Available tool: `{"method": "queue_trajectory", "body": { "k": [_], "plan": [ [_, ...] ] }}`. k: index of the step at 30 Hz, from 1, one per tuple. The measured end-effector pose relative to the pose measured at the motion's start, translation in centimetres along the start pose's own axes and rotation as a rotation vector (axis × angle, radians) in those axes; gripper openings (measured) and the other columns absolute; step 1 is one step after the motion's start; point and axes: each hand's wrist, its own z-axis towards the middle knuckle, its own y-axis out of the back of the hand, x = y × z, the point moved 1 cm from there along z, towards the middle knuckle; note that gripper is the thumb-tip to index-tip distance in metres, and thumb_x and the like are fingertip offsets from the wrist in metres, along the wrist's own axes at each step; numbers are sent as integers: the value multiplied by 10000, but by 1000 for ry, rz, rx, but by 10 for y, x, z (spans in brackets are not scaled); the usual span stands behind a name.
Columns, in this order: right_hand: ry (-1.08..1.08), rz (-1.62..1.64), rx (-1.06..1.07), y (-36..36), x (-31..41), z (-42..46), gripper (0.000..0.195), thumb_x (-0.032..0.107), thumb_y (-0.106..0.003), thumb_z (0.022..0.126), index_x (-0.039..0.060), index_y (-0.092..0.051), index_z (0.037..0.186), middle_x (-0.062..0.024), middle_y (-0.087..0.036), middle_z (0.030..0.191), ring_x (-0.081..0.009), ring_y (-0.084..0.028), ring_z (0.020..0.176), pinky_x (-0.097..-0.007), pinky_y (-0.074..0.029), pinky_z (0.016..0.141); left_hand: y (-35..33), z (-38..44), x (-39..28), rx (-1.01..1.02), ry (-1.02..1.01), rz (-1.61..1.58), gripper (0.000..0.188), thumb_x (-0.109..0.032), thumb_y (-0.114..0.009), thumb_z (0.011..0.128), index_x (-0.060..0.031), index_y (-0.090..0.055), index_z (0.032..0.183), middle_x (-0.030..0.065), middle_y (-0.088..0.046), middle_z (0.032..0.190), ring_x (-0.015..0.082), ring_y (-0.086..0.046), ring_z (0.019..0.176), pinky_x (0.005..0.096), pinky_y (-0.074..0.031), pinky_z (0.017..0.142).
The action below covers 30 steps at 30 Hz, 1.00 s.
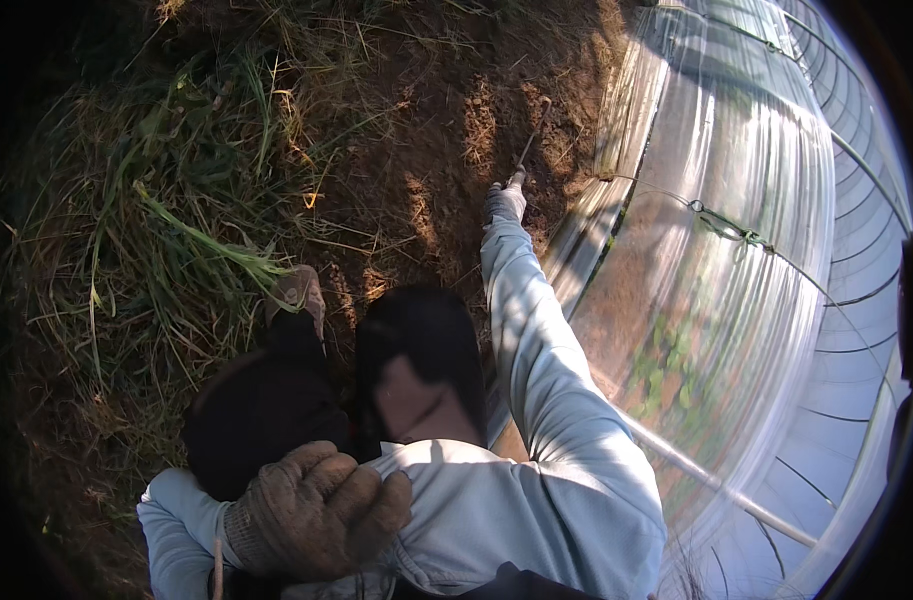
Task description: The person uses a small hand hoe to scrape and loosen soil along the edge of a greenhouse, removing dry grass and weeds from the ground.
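Note:
My right hand [506, 201], in a grey work glove, reaches far forward at the end of a pale blue sleeve. It grips a thin long-handled hand tool [533, 139], whose far end meets the brown soil [441, 112]; the exact kind of tool head is too small to tell. Close to my chest is my left hand [317, 510] in a soiled brown glove, its back towards me and its fingers bent. The palm side is hidden, so whether anything is in it does not show.
Cut and uprooted grass [171, 225] is heaped to the left, beside my shoe [300, 292]. On the right runs a greenhouse wall of clear plastic film [726, 225], with a cord [749, 237] tied across it and a board-like strip [614, 180] along its foot. Green plants [662, 367] show through the film.

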Motion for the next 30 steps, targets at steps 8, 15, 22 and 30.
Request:
{"method": "queue_trajectory", "body": {
  "k": [8,15,22,30],
  "plan": [
    [88,162,43,-6,-43,-39,737,236,-620,843,291,-200,1446,-201,-623,979,-303,-617,832,-371,-476,762,-1,2,1,-73,-87,30,358,-167,-745,704,-4,-558,962,-4,-531,690,108,-519,612,238,-455,483],
    [292,231,31,-12,-112,-87,709,188,-574,872,311,-182,1450,-190,-630,969,-291,-628,828,-357,-483,706,2,4,0,-58,-129,35,314,-173,-719,731,8,-574,942,-3,-513,701,119,-518,604,251,-464,484],
    [83,687,393,-33,-196,-158,692,123,-593,872,272,-236,1446,-138,-622,1047,-215,-593,879,-315,-469,775,4,3,3,-44,-112,21,335,-163,-707,744,15,-564,989,0,-523,712,126,-520,615,265,-477,526],
    [156,389,6,-10,-66,-61,668,150,-603,867,228,-268,1439,-134,-596,1119,-205,-577,966,-296,-445,833,5,1,10,24,-50,-42,435,-118,-716,729,44,-521,1082,-7,-544,699,125,-528,595,252,-460,522]
  ]
}}
